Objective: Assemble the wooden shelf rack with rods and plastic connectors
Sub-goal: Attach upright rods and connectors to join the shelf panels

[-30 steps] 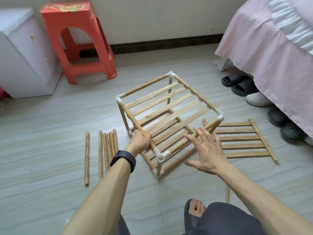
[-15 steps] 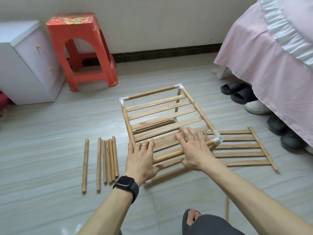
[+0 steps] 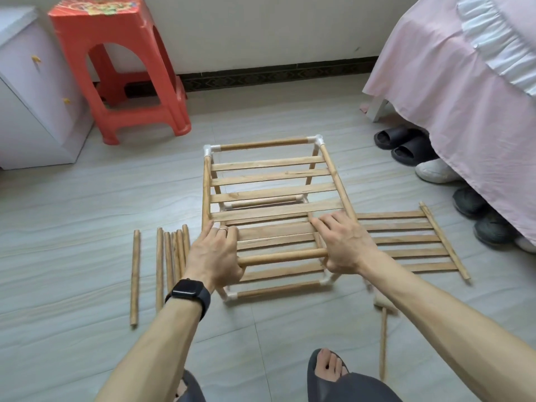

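While the light wooden slatted rack (image 3: 269, 181) stood on the floor (image 3: 87, 213), left hand (image 3: 214, 253) and right hand (image 3: 345, 245) pressed open-palmed, fingers straight, on its near top corners, likely seating its white plastic connectors (image 3: 326, 281).

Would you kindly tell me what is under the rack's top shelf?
Below the top shelf, a lower rod and lower slats show. The left hand and right hand cover its near corners, so the connectors there cannot be seen.
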The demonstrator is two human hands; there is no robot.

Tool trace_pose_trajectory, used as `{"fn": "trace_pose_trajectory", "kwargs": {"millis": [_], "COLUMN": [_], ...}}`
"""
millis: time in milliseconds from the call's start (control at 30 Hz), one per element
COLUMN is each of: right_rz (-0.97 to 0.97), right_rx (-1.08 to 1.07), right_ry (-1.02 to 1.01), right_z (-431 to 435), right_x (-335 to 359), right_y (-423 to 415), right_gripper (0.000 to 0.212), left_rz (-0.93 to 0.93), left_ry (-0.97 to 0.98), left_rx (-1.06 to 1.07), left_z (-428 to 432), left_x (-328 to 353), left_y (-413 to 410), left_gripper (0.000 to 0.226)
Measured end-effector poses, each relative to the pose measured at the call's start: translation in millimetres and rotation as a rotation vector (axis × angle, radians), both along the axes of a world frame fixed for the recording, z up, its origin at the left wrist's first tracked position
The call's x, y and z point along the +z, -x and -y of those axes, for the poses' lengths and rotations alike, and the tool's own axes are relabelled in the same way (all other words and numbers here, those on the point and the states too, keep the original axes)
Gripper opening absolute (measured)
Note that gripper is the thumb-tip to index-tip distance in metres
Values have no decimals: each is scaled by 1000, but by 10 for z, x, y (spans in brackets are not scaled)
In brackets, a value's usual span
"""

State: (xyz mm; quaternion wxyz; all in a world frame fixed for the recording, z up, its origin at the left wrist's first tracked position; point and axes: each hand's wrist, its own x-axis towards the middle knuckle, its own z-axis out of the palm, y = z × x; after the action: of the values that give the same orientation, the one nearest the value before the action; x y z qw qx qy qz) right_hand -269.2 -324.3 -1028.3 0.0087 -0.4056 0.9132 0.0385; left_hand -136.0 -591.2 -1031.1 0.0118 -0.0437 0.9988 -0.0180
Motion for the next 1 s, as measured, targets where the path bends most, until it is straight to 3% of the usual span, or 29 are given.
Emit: {"fn": "trace_pose_trajectory", "kwargs": {"millis": [133,200,400,767,900,1000], "right_rz": [-31,-15,3,53,37,22], "right_rx": [-50,-76,-82,-99,-120,-132], "right_ry": [120,130,156,94,111,125], "right_z": [29,63,58,70,58,-5], "right_x": [-54,-39,-47,10,9,-1], "right_y": [-64,-56,-36,-13,-99,-235], "right_gripper": [50,45,41,51,50,50], "left_rz": [-48,-45,-54,-46,-11,17], "left_ry": [33,33,46,58,61,81], "left_rx": [-5,-6,-11,-16,-6,-54], "left_z": [57,53,50,41,23,31], "left_x": [-24,-13,26,57,50,58], "left_y": [31,48,64,74,33,-62], "left_gripper": [47,43,28,30,38,56]}}
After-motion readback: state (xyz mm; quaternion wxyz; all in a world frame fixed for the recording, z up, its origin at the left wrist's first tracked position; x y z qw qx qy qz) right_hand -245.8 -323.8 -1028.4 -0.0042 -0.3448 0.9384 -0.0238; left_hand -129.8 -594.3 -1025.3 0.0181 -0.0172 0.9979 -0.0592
